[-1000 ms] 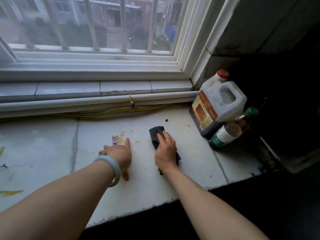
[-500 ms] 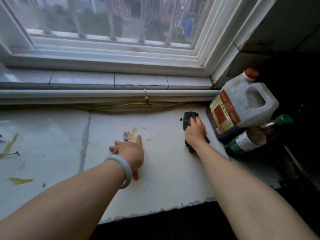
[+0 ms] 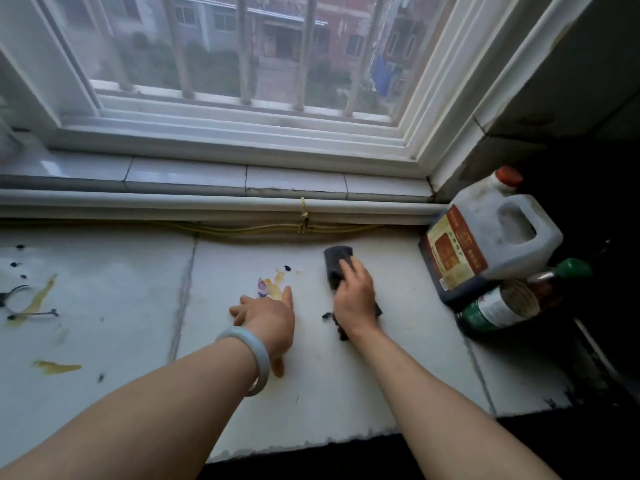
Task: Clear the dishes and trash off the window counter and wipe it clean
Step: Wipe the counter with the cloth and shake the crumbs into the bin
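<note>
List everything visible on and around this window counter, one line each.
counter: one, white, foreground
cloth: one, dark, counter's right half
jug: one, whitish with red cap, counter's right end
bottle: one, green-capped, tilted beside the jug
smears: several, yellow, counter's centre and left
specks: several, black, scattered on counter
scrap: one, purple, among centre smears
cord: one, yellow, along counter's back edge
window: one, white-framed, barred, behind counter
bracelet: one, pale, left wrist
left hand: one, flat on counter
right hand: one, pressing the cloth
</note>
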Demonstrator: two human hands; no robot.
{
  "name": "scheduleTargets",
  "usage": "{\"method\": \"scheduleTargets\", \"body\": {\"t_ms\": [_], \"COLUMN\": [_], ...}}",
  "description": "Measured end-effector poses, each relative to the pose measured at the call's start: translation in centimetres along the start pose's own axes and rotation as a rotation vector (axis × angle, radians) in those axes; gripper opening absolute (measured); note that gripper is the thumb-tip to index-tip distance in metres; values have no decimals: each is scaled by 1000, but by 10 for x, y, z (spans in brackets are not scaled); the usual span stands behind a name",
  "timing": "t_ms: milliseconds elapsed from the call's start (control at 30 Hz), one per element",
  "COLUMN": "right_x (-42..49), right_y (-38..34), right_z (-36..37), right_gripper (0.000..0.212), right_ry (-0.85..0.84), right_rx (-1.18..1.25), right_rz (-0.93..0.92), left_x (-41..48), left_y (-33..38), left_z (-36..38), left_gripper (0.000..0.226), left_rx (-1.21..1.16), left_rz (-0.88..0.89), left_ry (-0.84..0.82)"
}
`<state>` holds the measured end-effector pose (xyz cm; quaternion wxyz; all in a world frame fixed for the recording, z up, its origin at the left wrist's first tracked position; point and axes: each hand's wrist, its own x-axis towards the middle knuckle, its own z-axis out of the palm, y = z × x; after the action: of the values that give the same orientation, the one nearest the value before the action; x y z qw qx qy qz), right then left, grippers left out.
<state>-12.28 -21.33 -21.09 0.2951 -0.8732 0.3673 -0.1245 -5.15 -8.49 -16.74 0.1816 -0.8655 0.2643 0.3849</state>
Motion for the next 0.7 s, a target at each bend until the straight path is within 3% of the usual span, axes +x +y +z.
{"method": "scheduleTargets", "body": {"t_ms": [133, 233, 433, 567, 700], "right_x": [37, 54, 58, 26, -10], "right_y": [37, 34, -21, -55, -81], "right_z": [-34, -33, 10, 39, 60], "right_gripper": [50, 55, 57, 61, 65], "right_ry": [86, -1, -125, -224, -332], "right_rx": [-257, -336, -353, -336, -341], "right_rz": [275, 308, 79, -97, -211], "left_x": [-1, 0, -10, -14, -8], "left_y": [0, -3, -19, -41, -87], "left_z": [5, 6, 13, 16, 8], "left_gripper": [111, 119, 140, 132, 124], "left_rx": [3, 21, 116, 85, -213], "left_rz": [41, 51, 151, 236, 254], "left_ry": [36, 42, 175, 316, 325]}}
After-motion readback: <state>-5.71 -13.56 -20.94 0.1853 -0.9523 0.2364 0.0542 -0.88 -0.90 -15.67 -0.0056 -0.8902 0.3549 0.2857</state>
